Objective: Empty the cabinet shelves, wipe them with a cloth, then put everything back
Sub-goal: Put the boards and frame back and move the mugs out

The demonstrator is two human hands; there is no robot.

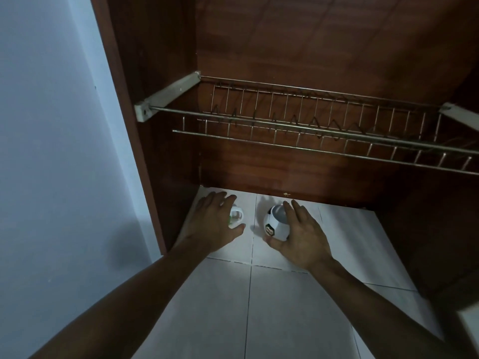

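Observation:
Both my arms reach up into a dark brown wooden cabinet (285, 47). My left hand (215, 224) curls over a white mug (237, 216), whose handle shows beside my fingers. My right hand (298, 234) wraps around a round white cup (273, 224) patterned like a football, thumb below and fingers on its right side. Both cups are at the cabinet's lower opening, in front of the white tiled wall (259, 307). A wire dish rack (311, 125) spans the cabinet above my hands and holds nothing.
The cabinet's left side panel (145, 125) stands close to my left hand. A pale blue wall (51, 151) fills the left. White plastic brackets (166, 97) hold the rack's ends.

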